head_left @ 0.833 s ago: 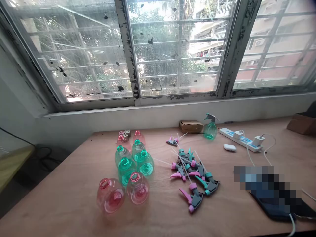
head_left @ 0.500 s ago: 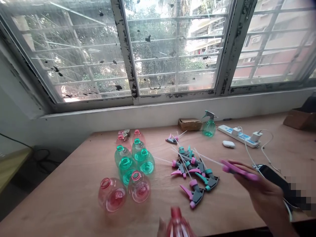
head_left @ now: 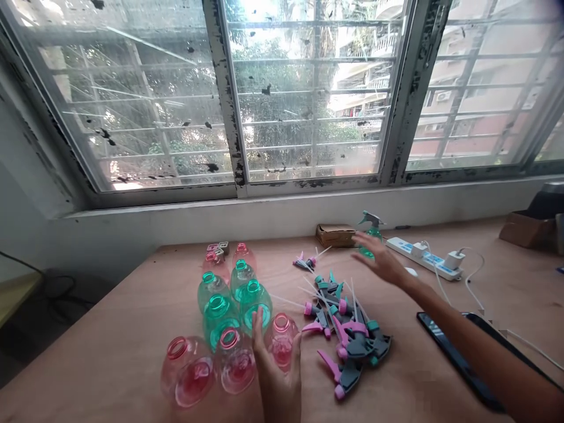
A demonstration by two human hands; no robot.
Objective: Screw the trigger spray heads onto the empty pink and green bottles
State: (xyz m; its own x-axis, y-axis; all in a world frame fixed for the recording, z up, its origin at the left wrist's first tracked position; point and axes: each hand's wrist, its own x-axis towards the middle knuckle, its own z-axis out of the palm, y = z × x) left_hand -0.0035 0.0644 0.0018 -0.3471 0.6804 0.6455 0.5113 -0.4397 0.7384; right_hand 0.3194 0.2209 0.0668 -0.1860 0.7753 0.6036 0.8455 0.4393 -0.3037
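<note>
In the head view, my left hand is around a clear pink bottle without a top, fingers on its left side and thumb on its right. The bottle stands upright on the table beside other open pink and green bottles. My right hand is open, fingers stretched out, in front of the green spray bottle with a grey trigger head, partly covering it. Whether they touch I cannot tell. Between my hands lies a pile of grey trigger spray heads with pink or teal parts and thin white tubes.
A cardboard box lies by the wall under the window. A white power strip with plugged-in chargers and cables is at the right. A black phone-like device lies under my right forearm. Another carton stands far right.
My left hand has brought the pink bottle up from the bottom edge to the bottle group. My right hand has let go of the pink trigger spray head, now on the pile, and moved toward the green spray bottle.
</note>
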